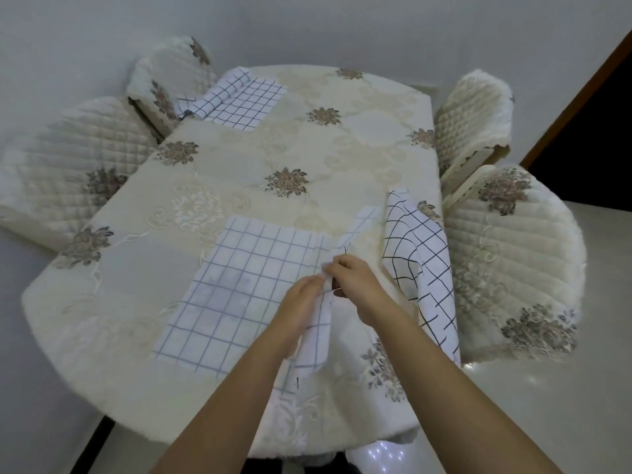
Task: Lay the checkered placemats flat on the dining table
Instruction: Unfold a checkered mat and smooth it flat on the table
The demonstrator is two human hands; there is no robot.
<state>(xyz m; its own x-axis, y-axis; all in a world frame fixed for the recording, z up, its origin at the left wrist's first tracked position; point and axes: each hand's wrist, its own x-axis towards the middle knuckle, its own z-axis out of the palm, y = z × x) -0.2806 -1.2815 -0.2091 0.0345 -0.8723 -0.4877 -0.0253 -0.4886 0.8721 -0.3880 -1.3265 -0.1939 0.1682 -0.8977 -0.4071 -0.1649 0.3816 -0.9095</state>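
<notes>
The left hand (302, 304) and right hand (355, 280) both pinch the raised right edge of the near checkered placemat (246, 289), fingers (338, 265) curled on the cloth. The rest of it lies flat on the table (239, 179). A black-lined placemat (424, 268) droops crumpled over the table's right edge. A third placemat (242, 97) lies half rolled at the far left corner. Quilted floral chairs (513, 254) ring the table, below a pale wall (342, 25).
</notes>
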